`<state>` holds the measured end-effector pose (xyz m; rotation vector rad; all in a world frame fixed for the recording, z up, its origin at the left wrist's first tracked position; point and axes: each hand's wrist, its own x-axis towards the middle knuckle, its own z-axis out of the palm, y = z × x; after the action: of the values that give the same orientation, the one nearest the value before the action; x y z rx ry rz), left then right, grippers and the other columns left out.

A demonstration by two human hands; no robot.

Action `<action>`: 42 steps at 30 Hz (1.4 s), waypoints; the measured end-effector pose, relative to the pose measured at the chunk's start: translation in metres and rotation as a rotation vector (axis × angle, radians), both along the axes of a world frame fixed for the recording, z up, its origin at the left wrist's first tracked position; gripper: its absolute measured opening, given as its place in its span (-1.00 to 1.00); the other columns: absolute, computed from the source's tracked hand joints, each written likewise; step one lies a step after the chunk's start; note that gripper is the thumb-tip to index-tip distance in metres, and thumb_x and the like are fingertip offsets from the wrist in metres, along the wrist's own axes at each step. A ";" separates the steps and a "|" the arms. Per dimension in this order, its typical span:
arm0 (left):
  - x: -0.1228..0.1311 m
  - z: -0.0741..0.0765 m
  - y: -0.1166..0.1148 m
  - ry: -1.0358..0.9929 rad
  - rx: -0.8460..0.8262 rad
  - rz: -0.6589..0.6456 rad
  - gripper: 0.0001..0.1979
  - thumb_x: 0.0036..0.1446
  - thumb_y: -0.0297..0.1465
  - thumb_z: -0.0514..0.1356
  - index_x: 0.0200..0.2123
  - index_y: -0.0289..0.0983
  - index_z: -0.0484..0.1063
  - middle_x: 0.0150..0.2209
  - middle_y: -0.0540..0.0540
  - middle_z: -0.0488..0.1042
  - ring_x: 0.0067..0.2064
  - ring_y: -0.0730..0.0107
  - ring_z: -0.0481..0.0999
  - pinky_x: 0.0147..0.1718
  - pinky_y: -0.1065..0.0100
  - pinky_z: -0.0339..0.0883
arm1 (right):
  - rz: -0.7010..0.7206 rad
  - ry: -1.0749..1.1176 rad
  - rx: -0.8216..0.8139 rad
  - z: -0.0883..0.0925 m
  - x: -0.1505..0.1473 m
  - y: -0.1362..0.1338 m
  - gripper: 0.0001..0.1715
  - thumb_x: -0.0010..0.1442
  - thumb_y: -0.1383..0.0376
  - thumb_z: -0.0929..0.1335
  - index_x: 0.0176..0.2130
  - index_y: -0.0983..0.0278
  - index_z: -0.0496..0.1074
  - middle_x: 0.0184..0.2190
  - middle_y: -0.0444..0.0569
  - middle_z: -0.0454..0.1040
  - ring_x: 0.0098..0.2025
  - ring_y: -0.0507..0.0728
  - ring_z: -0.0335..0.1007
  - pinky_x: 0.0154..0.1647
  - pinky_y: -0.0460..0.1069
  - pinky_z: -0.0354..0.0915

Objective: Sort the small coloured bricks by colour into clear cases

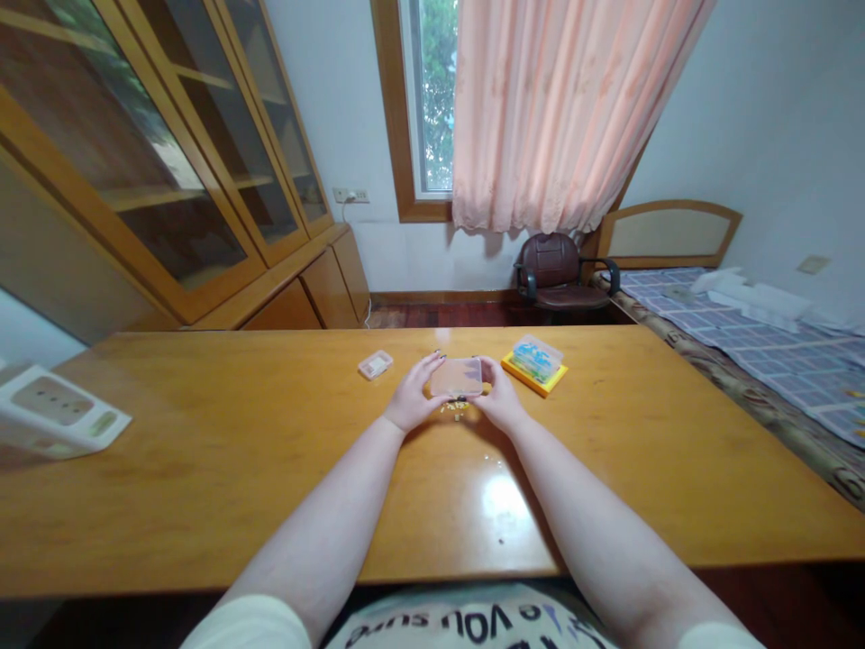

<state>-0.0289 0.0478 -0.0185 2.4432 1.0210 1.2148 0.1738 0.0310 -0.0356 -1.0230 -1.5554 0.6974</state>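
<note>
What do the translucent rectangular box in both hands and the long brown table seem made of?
Translucent rectangular box: probably smooth plastic, given its thin, pale, translucent walls.
Long brown table: likely varnished wood or veneer, glossy, given faint grain and bright glare.

Your desk (pixel 236 478) carries a small case (pixel 376 364) and yellow box (pixel 531 381) toward its far edge, white container (pixel 60 410) toward its left.

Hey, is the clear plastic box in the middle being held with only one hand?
No, the left hand and the right hand grip the clear plastic box from opposite sides.
</note>
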 end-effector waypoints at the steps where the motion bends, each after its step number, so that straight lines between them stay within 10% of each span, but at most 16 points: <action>1: 0.001 0.000 0.001 0.000 -0.035 0.009 -0.32 -0.01 -0.23 0.31 0.18 -0.19 0.20 0.17 -0.21 0.26 0.20 0.17 0.24 0.20 0.09 0.13 | 0.004 -0.042 0.016 0.000 0.000 0.000 -0.26 -0.06 0.33 0.42 0.10 0.27 0.17 0.01 0.13 0.39 -0.02 0.16 0.37 0.05 0.13 0.28; 13: -0.026 -0.010 0.026 0.180 -0.324 0.746 -0.54 -0.03 -0.23 0.26 0.00 -0.14 0.44 0.06 -0.25 0.32 0.09 -0.04 0.32 0.03 0.01 0.24 | -0.946 -0.593 0.115 0.016 0.062 0.013 -0.38 0.10 0.20 0.27 0.13 0.36 0.24 0.24 0.27 0.07 0.26 0.40 -0.09 0.20 0.42 -0.20; 20: -0.023 -0.012 0.022 0.272 -0.370 0.745 -0.42 0.01 -0.19 0.23 0.12 -0.18 0.32 0.19 -0.36 0.20 0.19 -0.22 0.18 0.03 -0.15 0.16 | -1.001 -0.590 -0.098 0.002 0.074 0.021 -0.35 0.04 0.21 0.31 0.09 0.46 0.27 0.16 0.41 0.14 0.22 0.49 -0.07 0.15 0.49 -0.24; 26: -0.013 -0.006 0.016 0.197 -0.178 0.646 -0.64 0.05 -0.33 0.17 -0.04 -0.22 0.45 0.09 -0.25 0.35 0.14 -0.03 0.28 0.11 -0.02 0.13 | -1.035 -0.532 0.030 0.006 0.075 0.019 -0.45 0.07 0.17 0.33 0.00 0.45 0.32 -0.01 0.35 0.29 0.10 0.42 0.12 0.16 0.43 -0.14; 32: 0.003 -0.003 0.002 -0.069 -0.095 0.141 -0.77 0.15 -0.36 0.09 -0.16 -0.22 0.47 -0.11 -0.12 0.51 0.00 0.24 0.43 0.09 0.12 0.22 | -0.873 -0.513 0.254 0.020 0.060 0.008 -0.40 0.09 0.07 0.35 0.05 0.32 0.27 0.02 0.24 0.24 0.10 0.35 0.15 0.15 0.31 0.06; 38: 0.025 -0.015 -0.008 -0.451 -0.425 -0.193 -0.20 0.07 -0.09 0.19 0.27 -0.25 -0.04 0.22 -0.30 0.20 0.18 0.16 0.29 0.14 0.13 0.19 | -0.244 -0.348 0.296 0.023 0.013 -0.013 -0.43 0.12 0.06 0.34 0.07 0.25 0.33 -0.03 0.11 0.28 0.05 0.24 0.25 0.12 0.17 0.22; 42: 0.034 -0.013 -0.012 -0.628 -0.591 -0.247 -0.14 -0.02 0.04 0.21 0.23 -0.27 0.02 0.20 -0.32 0.22 0.20 0.11 0.26 0.15 0.17 0.18 | -0.002 -0.370 0.219 0.018 -0.004 -0.020 -0.47 0.22 0.14 0.25 0.16 0.19 0.26 0.01 0.08 0.31 0.06 0.20 0.28 0.11 0.13 0.24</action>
<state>0.0048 0.0356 -0.0312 1.5364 0.7218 1.2430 0.1703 0.0114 -0.0173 -1.0259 -1.9011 0.3356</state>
